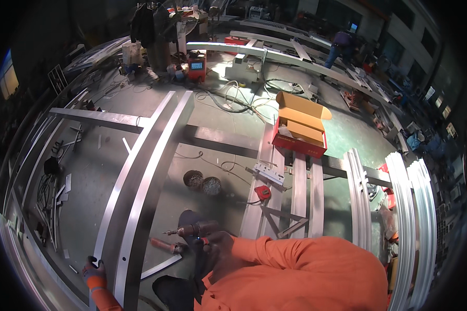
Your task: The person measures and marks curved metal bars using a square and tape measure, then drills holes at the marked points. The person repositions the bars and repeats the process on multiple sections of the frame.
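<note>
My right hand (220,244), gloved and closed, grips a power drill (198,229) whose chuck and bit point left. My gloved left hand (94,269) rests at the near end of a long silver metal beam (114,207), its thumb and fingers curved a little apart. Beside that beam runs a second one (149,187) with a small dark hole near its close end. On the floor under the drill lies a red-bodied tool (165,245), its kind unclear. A loose metal strip (161,266) is next to it.
A crossbeam (220,141) spans behind the long beams. It supports aluminium profiles (358,202) and an open red cardboard box (301,140). A red tape measure (262,193) lies on the profiles. Two tins of small parts (202,182) and cables (233,103) are on the floor. A person (340,46) stands far back.
</note>
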`<state>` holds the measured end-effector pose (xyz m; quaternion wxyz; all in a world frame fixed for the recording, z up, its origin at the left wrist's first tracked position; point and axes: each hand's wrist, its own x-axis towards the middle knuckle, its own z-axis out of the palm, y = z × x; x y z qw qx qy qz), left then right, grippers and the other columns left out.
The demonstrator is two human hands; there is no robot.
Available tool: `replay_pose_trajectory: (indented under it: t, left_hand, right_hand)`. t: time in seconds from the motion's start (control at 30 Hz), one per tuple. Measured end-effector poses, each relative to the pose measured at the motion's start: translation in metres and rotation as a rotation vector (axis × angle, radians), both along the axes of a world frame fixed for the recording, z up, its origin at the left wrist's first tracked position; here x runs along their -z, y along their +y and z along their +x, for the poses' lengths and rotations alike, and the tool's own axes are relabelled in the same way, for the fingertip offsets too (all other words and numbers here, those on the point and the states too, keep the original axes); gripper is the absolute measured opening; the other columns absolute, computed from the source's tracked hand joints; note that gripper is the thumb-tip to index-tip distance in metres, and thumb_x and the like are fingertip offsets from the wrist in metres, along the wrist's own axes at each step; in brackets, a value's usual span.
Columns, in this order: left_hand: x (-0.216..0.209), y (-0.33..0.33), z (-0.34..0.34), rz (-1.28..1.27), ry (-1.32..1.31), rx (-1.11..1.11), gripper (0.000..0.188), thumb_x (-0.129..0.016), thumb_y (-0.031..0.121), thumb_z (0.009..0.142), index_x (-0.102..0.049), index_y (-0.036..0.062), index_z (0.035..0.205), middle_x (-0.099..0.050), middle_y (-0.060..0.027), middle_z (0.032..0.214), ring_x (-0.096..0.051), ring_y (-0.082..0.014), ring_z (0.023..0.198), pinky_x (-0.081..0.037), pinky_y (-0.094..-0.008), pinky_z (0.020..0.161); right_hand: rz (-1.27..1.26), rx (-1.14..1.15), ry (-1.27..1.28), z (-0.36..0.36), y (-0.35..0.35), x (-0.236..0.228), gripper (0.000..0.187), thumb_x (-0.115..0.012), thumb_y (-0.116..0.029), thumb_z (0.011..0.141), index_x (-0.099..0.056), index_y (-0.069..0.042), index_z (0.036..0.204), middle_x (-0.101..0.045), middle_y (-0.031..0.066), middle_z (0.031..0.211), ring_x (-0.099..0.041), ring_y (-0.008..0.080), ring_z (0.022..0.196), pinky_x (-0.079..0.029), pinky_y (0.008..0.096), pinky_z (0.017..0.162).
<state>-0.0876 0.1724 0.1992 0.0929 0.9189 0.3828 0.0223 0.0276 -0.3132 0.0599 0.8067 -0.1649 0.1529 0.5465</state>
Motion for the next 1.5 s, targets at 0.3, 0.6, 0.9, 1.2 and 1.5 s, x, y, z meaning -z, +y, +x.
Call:
replay_pose_trajectory:
  t: [0.3,0.6,0.9,1.2,1.5]
  left_hand:
    - [0.117,0.058,-0.138,-0.107,0.335,0.045,0.115,-0.095,0.047,0.055,-0.049,0.0133,0.155,-0.063,-0.0192,0.144,-0.060,-0.0375,0.133,-0.050,-0.0472,0.111]
    - [0.157,0.041,-0.123,-0.151,0.149,-0.072,0.105,-0.090,0.040,0.066,-0.043,0.0235,0.158,-0.059,-0.0167,0.148,-0.057,-0.0368,0.135,-0.049,-0.0483,0.113]
    - [0.128,0.026,-0.138,-0.130,0.308,-0.162,0.092,-0.087,0.044,0.070,-0.050,0.0242,0.152,-0.064,-0.0131,0.143,-0.063,-0.0336,0.130,-0.050,-0.0469,0.111]
    - [0.127,0.021,-0.129,-0.101,0.322,-0.218,0.083,-0.083,0.040,0.069,-0.056,0.0185,0.145,-0.070,-0.0154,0.132,-0.067,-0.0356,0.122,-0.053,-0.0456,0.105]
    - [0.117,0.017,-0.128,-0.126,0.330,-0.202,0.080,-0.082,0.044,0.070,-0.059,0.0169,0.142,-0.072,-0.0158,0.128,-0.068,-0.0345,0.121,-0.053,-0.0451,0.104]
  right_hand:
    - [-0.369,0.000,-0.102,-0.011,0.019,-0.025,0.028,-0.066,-0.025,0.092,-0.065,-0.013,0.117,-0.068,0.0079,0.087,-0.055,0.0151,0.058,-0.045,0.0316,0.055]
    - [-0.060,-0.128,-0.066,0.006,0.015,-0.021,0.047,-0.066,-0.025,0.095,-0.059,-0.009,0.138,-0.072,0.0121,0.095,-0.068,0.0198,0.073,-0.056,0.0410,0.070]
    - [-0.417,-0.305,-0.576,0.091,0.088,-0.116,0.045,-0.063,-0.035,0.102,-0.055,-0.010,0.138,-0.071,0.0100,0.093,-0.069,0.0192,0.070,-0.057,0.0352,0.064]
    - [-0.798,-0.520,-0.990,0.126,0.204,-0.128,0.025,-0.066,-0.027,0.096,-0.066,-0.005,0.109,-0.063,0.0057,0.081,-0.054,0.0128,0.062,-0.045,0.0298,0.055]
    - [-0.824,-0.542,-1.025,0.119,0.219,-0.114,0.026,-0.066,-0.029,0.094,-0.062,-0.004,0.099,-0.058,0.0043,0.076,-0.050,0.0123,0.060,-0.042,0.0296,0.058]
